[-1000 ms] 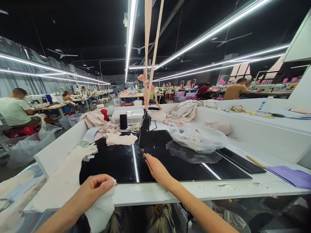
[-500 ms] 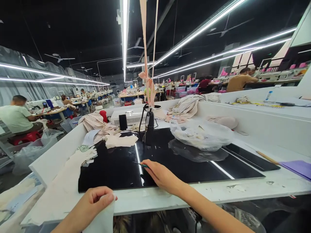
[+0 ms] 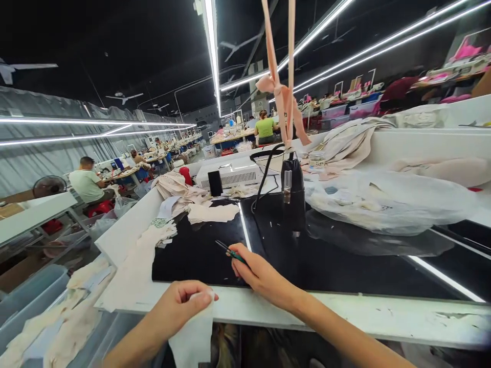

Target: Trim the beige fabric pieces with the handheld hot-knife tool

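My left hand (image 3: 184, 306) pinches a pale piece of fabric (image 3: 195, 332) between thumb and fingers. The fabric hangs down in front of the table's edge. My right hand (image 3: 261, 273) is closed around a slim green-handled tool (image 3: 238, 256). Its dark, narrow tips point to the upper left, over the glossy black board (image 3: 199, 260). I cannot make out whether the tool is scissors or tweezers. To the left of my hands, a layer of pale cut fabric (image 3: 134, 276) covers the board's edge and the white table.
A clear plastic bag (image 3: 402, 204) of pale pieces lies at right. A black device (image 3: 293, 189) hangs on pink fabric strips (image 3: 282, 97). Behind are a white vented box (image 3: 230, 175) and a black phone-like slab (image 3: 215, 183). Seated people (image 3: 88, 181) work farther off.
The view has turned left, so things sit farther right. My right hand has tilted the tool, and its tips now point more upward. My left hand still pinches the fabric, with more of it showing.
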The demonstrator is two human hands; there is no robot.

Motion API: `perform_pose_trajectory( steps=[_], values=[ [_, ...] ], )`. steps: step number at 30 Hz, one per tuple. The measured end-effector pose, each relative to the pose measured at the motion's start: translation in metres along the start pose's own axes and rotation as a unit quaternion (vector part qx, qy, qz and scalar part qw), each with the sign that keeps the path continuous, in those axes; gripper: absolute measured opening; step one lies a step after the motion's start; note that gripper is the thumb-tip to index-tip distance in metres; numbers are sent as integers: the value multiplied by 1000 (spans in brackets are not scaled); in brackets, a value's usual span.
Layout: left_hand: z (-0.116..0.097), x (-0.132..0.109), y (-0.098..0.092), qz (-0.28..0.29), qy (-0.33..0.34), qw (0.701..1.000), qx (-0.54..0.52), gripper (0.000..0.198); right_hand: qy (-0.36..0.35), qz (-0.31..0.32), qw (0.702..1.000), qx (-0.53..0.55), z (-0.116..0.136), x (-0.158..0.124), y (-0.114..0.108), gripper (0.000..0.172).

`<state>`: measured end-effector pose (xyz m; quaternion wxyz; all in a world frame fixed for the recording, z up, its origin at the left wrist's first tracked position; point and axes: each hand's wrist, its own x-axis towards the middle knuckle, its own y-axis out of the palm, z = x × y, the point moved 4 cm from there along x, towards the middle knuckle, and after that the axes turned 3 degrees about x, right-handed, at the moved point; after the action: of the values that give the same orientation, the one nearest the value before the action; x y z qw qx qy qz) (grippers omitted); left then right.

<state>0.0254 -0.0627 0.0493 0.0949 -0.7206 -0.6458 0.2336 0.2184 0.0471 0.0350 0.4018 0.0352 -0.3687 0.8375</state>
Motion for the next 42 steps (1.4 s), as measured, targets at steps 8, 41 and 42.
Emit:
perform_pose_trajectory(
  steps=[8, 41, 42],
  values=[
    [-28, 4, 25, 45, 31, 998, 17, 55, 91, -33, 981, 170, 16, -74, -20, 60],
    [-45, 8, 47, 91, 70, 987, 114, 31, 73, 40, 989, 119, 30, -95, -7, 57],
    [-45, 8, 47, 91, 68, 987, 110, 31, 75, 40, 989, 119, 30, -94, -6, 56]
  ],
)
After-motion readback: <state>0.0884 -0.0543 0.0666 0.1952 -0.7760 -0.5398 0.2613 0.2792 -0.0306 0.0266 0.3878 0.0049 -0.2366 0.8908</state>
